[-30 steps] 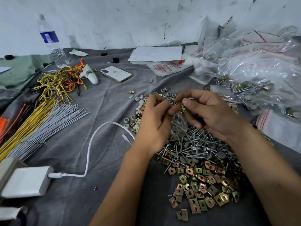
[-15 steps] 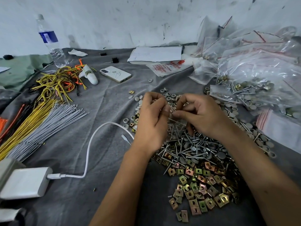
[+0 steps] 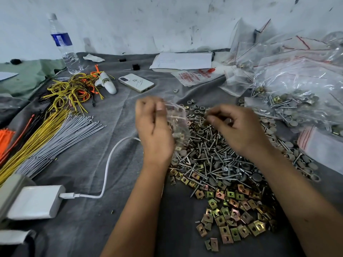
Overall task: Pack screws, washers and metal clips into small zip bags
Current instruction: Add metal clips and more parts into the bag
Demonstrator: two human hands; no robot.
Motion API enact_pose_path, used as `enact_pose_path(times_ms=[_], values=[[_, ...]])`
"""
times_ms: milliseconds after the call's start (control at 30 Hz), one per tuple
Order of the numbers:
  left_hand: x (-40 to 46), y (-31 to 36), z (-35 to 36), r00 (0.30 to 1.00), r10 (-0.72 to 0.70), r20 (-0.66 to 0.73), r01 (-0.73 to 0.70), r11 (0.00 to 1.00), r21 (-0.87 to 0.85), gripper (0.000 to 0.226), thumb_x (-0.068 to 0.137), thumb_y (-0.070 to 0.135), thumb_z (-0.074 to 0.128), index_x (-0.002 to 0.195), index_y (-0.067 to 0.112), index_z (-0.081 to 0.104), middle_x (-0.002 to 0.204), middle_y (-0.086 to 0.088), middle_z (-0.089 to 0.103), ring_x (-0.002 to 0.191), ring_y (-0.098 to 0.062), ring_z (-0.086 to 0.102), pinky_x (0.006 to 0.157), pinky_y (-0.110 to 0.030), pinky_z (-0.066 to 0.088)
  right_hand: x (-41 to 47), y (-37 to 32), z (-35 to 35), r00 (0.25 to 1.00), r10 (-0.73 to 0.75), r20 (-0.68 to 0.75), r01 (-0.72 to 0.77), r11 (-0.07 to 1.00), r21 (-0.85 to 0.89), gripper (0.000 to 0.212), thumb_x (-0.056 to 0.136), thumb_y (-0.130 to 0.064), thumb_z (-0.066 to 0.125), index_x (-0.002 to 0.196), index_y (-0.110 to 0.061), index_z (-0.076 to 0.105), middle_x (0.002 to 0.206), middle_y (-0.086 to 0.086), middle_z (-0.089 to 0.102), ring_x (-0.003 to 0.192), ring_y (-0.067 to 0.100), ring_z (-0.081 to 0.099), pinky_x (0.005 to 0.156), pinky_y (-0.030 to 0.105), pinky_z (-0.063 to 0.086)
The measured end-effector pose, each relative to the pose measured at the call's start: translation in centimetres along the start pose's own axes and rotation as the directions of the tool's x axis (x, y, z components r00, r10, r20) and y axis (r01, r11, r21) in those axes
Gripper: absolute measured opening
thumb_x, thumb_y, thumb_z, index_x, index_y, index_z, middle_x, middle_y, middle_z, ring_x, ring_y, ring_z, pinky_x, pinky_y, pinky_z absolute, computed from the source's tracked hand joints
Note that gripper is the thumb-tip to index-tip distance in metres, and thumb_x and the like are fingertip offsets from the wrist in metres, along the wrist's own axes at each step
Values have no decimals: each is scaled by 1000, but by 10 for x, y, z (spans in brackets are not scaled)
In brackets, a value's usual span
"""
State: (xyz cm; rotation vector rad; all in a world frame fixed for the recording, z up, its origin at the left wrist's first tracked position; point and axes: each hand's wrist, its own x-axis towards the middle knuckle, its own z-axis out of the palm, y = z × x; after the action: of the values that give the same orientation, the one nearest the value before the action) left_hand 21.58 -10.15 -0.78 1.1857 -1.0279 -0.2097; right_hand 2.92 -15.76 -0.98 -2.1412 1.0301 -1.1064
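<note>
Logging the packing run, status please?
Left hand grips small zip bag. Right hand curled over screw pile, contents unclear. Nothing in the way.

Shiny metal screws (image 3: 213, 160) on matt grey cloth (image 3: 89, 191).

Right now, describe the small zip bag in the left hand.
The small zip bag is clear, thin plastic, motion-blurred. The left hand pinches it near the top, so it hangs above the left edge of the screw pile. A few small parts show through it low down. Whether its mouth is open cannot be told.
</note>
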Motion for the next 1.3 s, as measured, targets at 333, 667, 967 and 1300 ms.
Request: enact_pose_path(times_ms=[333, 667, 967, 1300], values=[[20, 11, -26, 837, 136, -530, -229, 967, -114, 28, 100, 2, 36, 86, 22, 51, 98, -43, 49, 91, -49, 49, 79, -59, 40, 14, -20, 30, 905, -113, 410, 308, 838, -450, 33, 97, -39, 61, 130, -41, 67, 129, -7, 52, 121, 11, 34, 96, 28, 39], [20, 1, -26, 903, 321, -287, -253, 935, 248, 22, 101, -4, 43, 87, -9, 59, 99, -22, 51, 94, -22, 49, 84, -26, 39, 12, -13, 26, 911, -84, 404, 282, 842, -460, 24, 96, -36, 64, 114, -21, 71, 115, -9, 51, 118, 11, 36, 99, 27, 34], [14, -6, -19, 994, 36, -107, -28, 996, 80, 21, 100, 12, 46, 85, 10, 59, 98, -19, 59, 89, -11, 51, 81, -25, 39, 3, -10, 5, 999, 12, 36, -8, 994, -107, 20, 88, -14, 77, 99, -30, 72, 90, -22, 67, 91, -11, 63, 73, 1, 45], [0, -8, -4, 879, 38, 476, -137, 975, 176, 26, 98, 16, 49, 82, 0, 60, 99, -9, 55, 96, -26, 54, 86, -39, 44, 3, -8, 3, 993, 111, 40, -119, 934, 336, 14, 91, -13, 73, 93, -27, 70, 83, -5, 79, 67, 5, 69, 62, 16, 54]])
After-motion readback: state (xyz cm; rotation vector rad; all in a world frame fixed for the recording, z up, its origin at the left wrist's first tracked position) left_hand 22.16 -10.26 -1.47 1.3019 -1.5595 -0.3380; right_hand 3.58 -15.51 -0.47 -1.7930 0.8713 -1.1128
